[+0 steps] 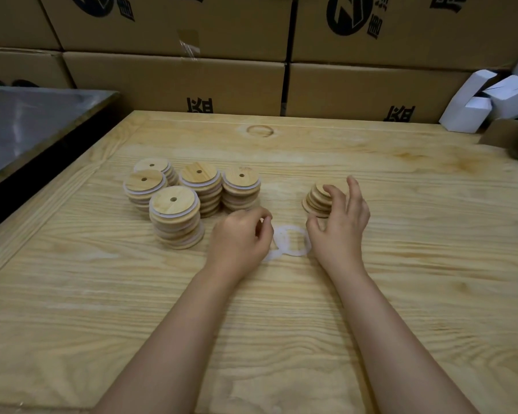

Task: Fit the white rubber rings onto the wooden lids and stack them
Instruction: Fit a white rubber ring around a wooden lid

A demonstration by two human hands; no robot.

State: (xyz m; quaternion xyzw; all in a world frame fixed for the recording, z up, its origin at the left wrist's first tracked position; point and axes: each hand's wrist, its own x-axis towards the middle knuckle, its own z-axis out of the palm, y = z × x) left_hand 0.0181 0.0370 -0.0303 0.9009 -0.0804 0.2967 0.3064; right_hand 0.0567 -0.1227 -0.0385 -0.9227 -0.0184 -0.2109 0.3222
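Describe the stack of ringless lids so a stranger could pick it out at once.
On the wooden table, look right of the five clustered lid stacks. The lone stack sits apart, touched by the right hand. Unlike those, whose lids carry white rings, its lids are bare.
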